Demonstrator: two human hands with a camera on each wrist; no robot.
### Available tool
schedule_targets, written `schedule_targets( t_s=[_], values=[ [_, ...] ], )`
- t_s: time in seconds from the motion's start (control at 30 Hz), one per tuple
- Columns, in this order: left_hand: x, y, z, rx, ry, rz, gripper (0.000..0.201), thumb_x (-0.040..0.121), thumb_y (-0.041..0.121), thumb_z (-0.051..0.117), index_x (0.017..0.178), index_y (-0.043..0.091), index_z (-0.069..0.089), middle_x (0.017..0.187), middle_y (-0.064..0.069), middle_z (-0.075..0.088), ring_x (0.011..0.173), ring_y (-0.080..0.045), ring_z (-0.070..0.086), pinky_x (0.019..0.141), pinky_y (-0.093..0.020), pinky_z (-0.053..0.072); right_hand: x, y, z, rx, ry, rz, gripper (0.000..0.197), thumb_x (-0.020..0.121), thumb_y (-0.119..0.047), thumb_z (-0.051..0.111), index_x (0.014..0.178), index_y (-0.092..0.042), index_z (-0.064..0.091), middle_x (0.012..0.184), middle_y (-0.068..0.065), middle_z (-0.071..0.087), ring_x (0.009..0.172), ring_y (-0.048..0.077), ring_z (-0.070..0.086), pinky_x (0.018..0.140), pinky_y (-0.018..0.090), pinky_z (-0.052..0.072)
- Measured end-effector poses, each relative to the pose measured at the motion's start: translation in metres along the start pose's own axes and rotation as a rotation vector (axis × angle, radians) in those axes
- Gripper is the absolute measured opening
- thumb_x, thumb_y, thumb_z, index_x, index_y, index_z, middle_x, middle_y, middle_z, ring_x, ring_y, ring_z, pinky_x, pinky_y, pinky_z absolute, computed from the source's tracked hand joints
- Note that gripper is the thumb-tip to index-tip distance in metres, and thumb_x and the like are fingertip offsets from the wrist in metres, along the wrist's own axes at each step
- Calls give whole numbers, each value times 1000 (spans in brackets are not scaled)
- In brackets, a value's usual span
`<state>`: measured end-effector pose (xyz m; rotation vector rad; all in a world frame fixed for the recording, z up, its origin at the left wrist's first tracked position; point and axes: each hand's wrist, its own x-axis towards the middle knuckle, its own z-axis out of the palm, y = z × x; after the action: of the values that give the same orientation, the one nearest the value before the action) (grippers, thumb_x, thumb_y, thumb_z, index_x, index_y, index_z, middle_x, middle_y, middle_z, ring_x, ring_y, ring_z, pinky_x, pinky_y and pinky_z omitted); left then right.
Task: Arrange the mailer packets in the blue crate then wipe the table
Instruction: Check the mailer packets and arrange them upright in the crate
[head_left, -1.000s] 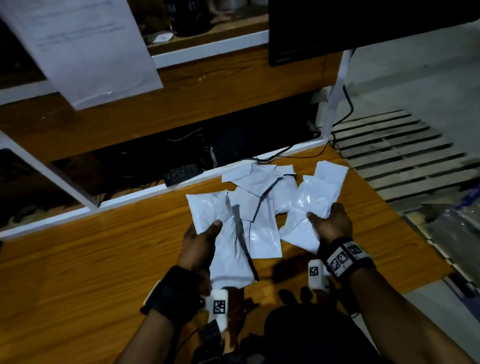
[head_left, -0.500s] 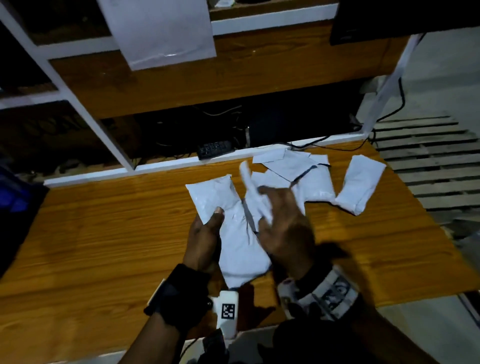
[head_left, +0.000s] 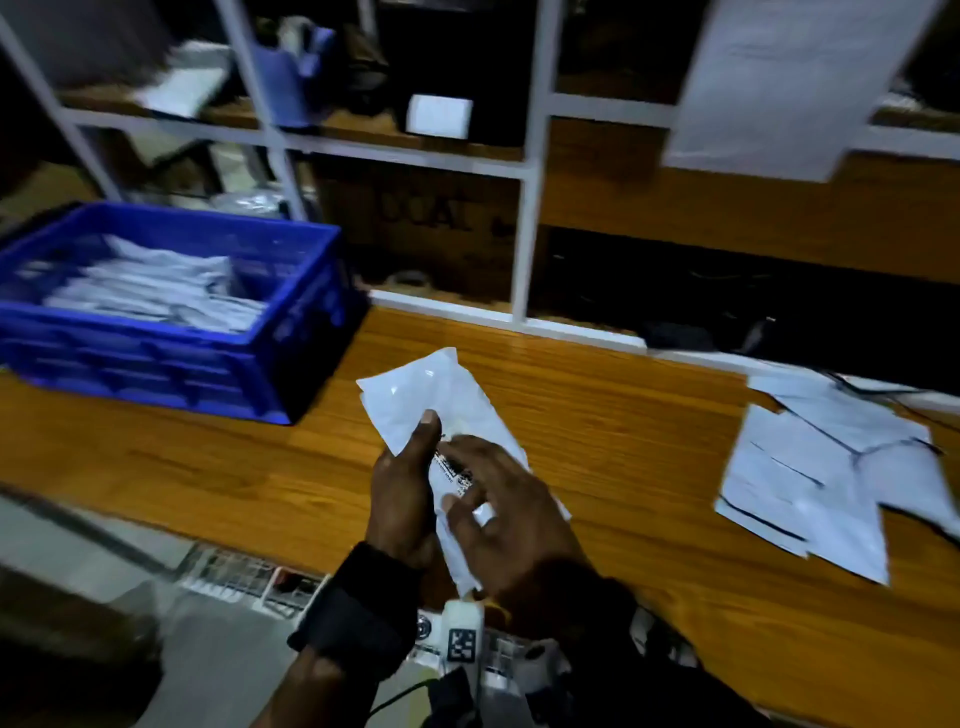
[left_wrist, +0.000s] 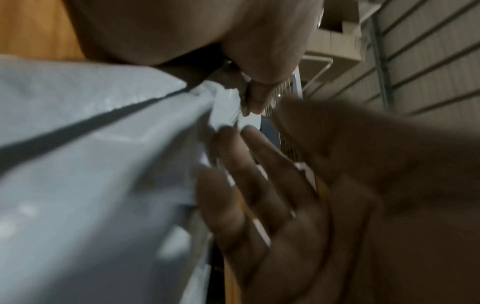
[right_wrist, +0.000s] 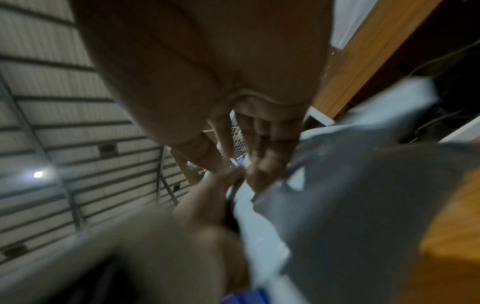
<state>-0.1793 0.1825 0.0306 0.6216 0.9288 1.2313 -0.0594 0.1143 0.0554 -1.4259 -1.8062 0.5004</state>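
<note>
My left hand (head_left: 413, 473) grips a stack of white mailer packets (head_left: 421, 389) above the wooden table (head_left: 623, 441), thumb on top, its fingers hidden underneath. My right hand (head_left: 493, 504) lies over the stack's near end with straight, spread fingers. In the left wrist view the packets (left_wrist: 91, 164) fill the left side, and the right hand's straight fingers (left_wrist: 233, 185) lie alongside them. The blurred right wrist view shows a packet (right_wrist: 350, 185) beside that hand. The blue crate (head_left: 291, 332) stands at the table's left, with several packets (head_left: 156, 291) inside. More packets (head_left: 810, 478) lie piled at the right.
A white-framed shelf unit (head_left: 524, 234) rises behind the table, holding a cardboard box (head_left: 426, 223) and dark clutter. A sheet of paper (head_left: 779, 88) hangs at the upper right. The table's front edge runs across the lower left, with floor below it.
The view has swung left and the blue crate has come into sight. Both hands have carried the stack left, away from the pile. The right hand's packet now lies on the left hand's stack.
</note>
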Motion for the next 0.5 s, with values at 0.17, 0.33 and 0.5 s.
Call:
schedule_targets(
  t_s=[0.17,0.33,0.5],
  values=[
    [-2,60,-82,-65,88,20,48,99,44,59,129,8,69,125,-21,71,116,-40,68,105,-58,50,49,-39,26,-29,73,85,54,93,-60,61,143,-43,48,143,-23,50,132,4,46,105,35,47],
    [4,94,-117,-39,219,94,65,88,71,61,120,15,70,117,-10,75,110,-30,72,101,-51,54,82,-70,93,338,-297,224,82,85,-74,63,154,-46,27,153,-29,44,136,-7,47,112,30,44],
    [17,126,-155,-34,309,139,72,86,71,65,116,6,74,113,-23,75,108,-44,71,99,-62,53,105,-87,139,435,-357,152,50,95,-48,69,141,-44,48,135,-31,61,124,-9,58,104,26,49]
  ],
)
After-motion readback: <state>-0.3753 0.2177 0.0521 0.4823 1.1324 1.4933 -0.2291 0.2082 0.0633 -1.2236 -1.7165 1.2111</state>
